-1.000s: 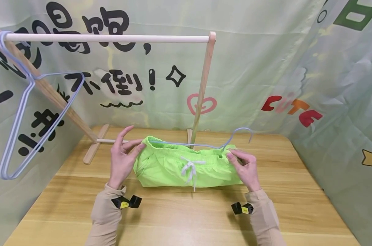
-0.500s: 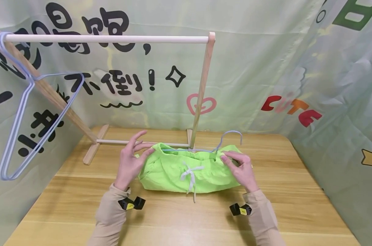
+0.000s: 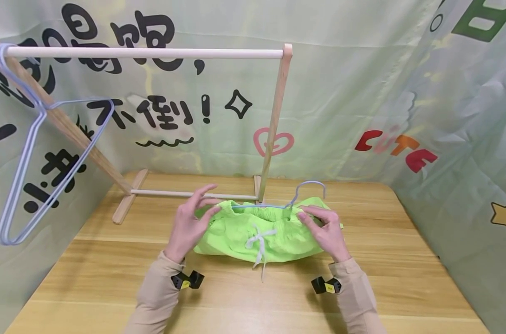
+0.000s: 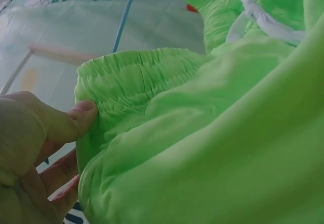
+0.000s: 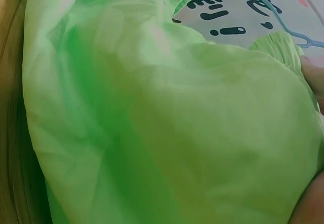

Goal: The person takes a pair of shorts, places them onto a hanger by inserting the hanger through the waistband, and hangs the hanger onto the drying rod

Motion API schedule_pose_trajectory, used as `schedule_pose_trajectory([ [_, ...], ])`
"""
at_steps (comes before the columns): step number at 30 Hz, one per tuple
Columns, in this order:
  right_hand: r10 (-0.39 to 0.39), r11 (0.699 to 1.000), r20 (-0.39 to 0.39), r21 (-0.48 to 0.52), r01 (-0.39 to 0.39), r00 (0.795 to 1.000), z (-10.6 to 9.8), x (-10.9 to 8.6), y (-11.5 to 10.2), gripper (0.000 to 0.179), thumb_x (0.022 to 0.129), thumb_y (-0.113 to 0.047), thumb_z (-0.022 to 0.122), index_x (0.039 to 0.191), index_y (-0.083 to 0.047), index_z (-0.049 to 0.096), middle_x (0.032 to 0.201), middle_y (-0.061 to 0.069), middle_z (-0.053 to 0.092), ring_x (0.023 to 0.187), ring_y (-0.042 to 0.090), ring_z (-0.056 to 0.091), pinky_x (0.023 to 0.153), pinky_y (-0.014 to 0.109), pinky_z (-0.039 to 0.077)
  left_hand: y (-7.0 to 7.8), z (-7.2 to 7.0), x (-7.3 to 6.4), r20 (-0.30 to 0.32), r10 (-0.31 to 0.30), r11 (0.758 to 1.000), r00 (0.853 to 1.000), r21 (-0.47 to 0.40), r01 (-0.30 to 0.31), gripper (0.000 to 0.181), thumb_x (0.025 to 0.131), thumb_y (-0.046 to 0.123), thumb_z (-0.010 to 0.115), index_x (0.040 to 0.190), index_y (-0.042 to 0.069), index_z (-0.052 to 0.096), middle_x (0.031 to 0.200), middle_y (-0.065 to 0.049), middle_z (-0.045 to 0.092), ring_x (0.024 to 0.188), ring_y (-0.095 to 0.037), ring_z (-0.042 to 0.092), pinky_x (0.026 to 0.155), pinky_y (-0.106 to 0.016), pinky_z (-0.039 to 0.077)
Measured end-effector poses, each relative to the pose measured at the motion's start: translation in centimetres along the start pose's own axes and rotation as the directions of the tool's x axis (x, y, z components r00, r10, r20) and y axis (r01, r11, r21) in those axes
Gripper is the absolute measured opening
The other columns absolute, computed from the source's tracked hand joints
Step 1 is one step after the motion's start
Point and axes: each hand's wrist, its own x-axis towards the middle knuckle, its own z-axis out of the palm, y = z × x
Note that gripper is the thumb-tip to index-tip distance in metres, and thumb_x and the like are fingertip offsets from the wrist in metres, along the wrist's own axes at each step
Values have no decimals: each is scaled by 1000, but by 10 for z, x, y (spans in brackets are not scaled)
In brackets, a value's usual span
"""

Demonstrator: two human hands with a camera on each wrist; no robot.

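Note:
Bright green shorts (image 3: 253, 236) with an elastic waistband and a white drawstring bow (image 3: 259, 242) are held up between both hands, close over the table. My left hand (image 3: 190, 227) pinches the waistband's left end between thumb and fingers; the thumb lies on the front of the band in the left wrist view. At the right end my right hand (image 3: 326, 229) grips the waistband, thumb in front. A blue wire hanger (image 3: 263, 205) runs along the inside of the waist opening, its hook (image 3: 311, 182) sticking up near the right hand. The hanger's lower part is hidden by the shorts.
Behind on the left stands a wooden rack with a white rail (image 3: 148, 53) and a right post (image 3: 275, 125). Blue hangers (image 3: 31, 134) hang from the rail's left end. A printed curtain (image 3: 340, 93) encloses the wooden table (image 3: 403, 260) at the back and sides.
The left hand has moved right and slightly down with its waistband end, bringing the hands closer. The shorts look slacker, and the hanger's hook has shifted left and lower.

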Motion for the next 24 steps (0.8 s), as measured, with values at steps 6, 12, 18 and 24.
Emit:
schedule_pose_trajectory([
  [6,-14,1000,17,-16,15,1000,4,0,-3,14,87,12,66,101,14,71,98,-27,70,89,-5,66,76,12,55,5,9,-1,11,52,997,999,51,-53,57,80,-6,77,133,-2,56,97,-16,78,46,-4,44,52,-19,41],
  [12,-6,998,21,-57,8,1000,7,0,-6,17,85,14,66,101,12,72,94,-22,70,79,-5,63,68,14,53,9,13,-2,47,71,995,996,61,-73,53,82,-3,76,132,-1,57,98,-15,78,47,-4,47,54,-19,46],
  [18,-13,999,12,-53,13,1000,8,-1,-7,18,85,14,67,102,12,72,95,-22,71,81,-4,63,68,14,53,7,14,-3,120,23,996,993,86,-33,40,91,3,70,130,1,61,115,-15,74,100,-26,73,94,-42,59],
  [24,-17,999,9,-33,18,1000,6,0,-6,19,85,15,66,103,13,71,99,-26,70,88,-5,65,75,12,54,4,15,-3,98,43,994,994,93,-52,30,93,3,67,122,0,65,119,-17,73,104,-29,71,95,-44,59],
])
